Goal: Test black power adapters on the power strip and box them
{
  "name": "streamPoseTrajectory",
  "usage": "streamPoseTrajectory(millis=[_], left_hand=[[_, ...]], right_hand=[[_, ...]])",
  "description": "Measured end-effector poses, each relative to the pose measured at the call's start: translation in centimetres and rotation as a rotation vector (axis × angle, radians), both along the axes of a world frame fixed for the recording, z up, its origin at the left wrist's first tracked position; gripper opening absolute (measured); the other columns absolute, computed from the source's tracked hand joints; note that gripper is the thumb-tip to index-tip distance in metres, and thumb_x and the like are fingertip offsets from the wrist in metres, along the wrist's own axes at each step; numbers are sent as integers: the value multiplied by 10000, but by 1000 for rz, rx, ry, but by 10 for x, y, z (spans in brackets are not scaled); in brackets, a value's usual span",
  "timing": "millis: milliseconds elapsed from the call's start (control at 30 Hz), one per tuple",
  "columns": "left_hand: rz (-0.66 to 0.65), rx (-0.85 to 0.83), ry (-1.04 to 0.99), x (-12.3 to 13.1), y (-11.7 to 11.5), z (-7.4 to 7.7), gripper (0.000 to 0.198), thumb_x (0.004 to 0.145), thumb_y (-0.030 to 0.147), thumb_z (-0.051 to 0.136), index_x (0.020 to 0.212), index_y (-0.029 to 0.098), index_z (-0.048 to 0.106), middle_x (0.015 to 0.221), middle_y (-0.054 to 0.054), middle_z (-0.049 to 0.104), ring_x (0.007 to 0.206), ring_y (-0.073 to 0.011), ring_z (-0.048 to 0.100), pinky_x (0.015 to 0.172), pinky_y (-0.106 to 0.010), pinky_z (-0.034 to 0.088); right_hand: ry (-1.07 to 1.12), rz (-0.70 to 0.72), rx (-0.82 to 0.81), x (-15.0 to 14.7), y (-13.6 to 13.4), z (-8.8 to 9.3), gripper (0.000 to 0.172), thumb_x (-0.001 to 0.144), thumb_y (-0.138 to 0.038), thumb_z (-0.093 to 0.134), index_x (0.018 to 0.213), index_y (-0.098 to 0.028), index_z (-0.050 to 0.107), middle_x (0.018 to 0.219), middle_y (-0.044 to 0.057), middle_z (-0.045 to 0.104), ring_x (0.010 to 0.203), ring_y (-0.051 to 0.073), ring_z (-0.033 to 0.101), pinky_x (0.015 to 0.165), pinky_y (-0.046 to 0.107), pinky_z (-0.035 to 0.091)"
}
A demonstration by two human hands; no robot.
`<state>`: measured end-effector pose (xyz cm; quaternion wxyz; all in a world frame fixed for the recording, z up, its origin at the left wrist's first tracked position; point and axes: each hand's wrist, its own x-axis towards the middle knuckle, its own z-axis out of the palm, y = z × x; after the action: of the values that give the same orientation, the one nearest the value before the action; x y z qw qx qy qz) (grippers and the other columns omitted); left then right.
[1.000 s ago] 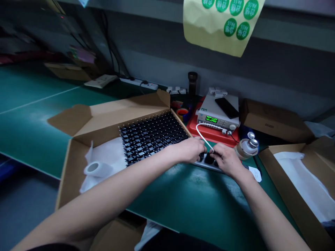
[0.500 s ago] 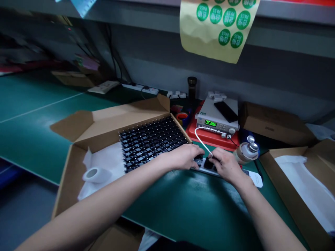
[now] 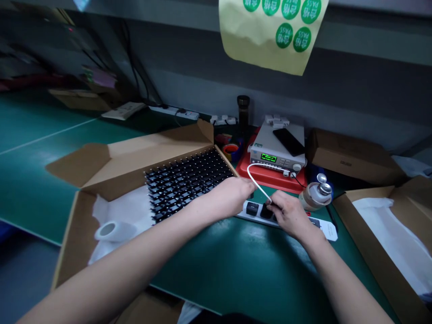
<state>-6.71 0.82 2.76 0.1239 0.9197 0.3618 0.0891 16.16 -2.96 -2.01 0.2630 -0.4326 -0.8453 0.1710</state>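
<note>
A white power strip (image 3: 256,219) lies on the green bench, with black plug-in adapters (image 3: 252,208) seated in it. My right hand (image 3: 286,209) is closed at the end of a white cable (image 3: 258,185), fingers against a black adapter in the strip. Just above the strip's left end, my left hand (image 3: 234,194) is closed; a dark edge shows under its fingertips, apparently a small black adapter mostly hidden by the hand. Left of it, a cardboard box (image 3: 69,229) holds rows of black pronged adapters (image 3: 189,177).
A grey meter (image 3: 276,144) with a green display sits on a red tray (image 3: 259,175), a phone (image 3: 288,141) on top. A pump bottle (image 3: 317,194) stands to its right. Another open box (image 3: 367,243) is at right. A white roll (image 3: 116,230) lies in the left box.
My left hand has lifted off the power strip and shifted left, uncovering the adapter and the strip's left end. My right hand stays at the cable end. The view has shifted slightly.
</note>
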Motion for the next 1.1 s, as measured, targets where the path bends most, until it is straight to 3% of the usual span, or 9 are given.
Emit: streamPoseTrajectory(millis=[133,333,467,600,733,933,1100], left_hand=[[42,-11,176,-16,-11,5,280,811,5,492,1034,143,590,947,-97,705,870,-236,696,738,-315,537],[15,-18,282,-18,-17,-8,387,721,-69,448,1030,137,557,998,-107,697,907,-237,695,775,-320,545],[-24,-4,237,-21,-17,-13,448,748,-36,459,1153,134,546,992,-108,703,916,-246,699,801,-348,556],[-27,-14,175,-27,-16,-13,466,791,3,462,1232,142,523,982,-101,709,901,-243,702,808,-350,556],[-21,-42,250,-24,-14,-8,400,780,-28,449,1122,148,558,986,-102,710,899,-240,701,771,-319,543],[-27,-74,293,-20,-15,2,316,774,-42,442,984,150,579,939,-96,716,869,-244,702,737,-315,530],[-12,-69,215,-25,-14,-6,321,795,-5,476,1045,160,590,923,-78,711,830,-235,699,728,-319,530]], right_hand=[[-18,-1,27,-1,-2,-1,120,950,-110,542,892,-203,590,882,28,618,810,171,589,735,283,449],[16,28,107,0,-4,0,130,964,-128,515,903,-192,610,895,59,660,819,186,625,720,304,480],[317,-85,112,19,-7,12,70,955,-178,576,951,-211,638,910,46,677,827,176,648,752,312,517],[531,-237,-17,43,-19,17,41,924,-254,648,936,-220,627,954,45,673,797,175,647,682,306,525],[341,-171,-155,48,-28,9,43,936,-260,628,955,-231,651,957,35,687,808,177,655,708,312,525],[61,-49,31,39,-22,7,155,962,-146,513,978,-216,650,939,45,691,868,188,659,765,316,521],[10,-61,64,40,-23,12,110,959,-175,543,948,-214,646,913,46,695,833,191,660,731,317,522]])
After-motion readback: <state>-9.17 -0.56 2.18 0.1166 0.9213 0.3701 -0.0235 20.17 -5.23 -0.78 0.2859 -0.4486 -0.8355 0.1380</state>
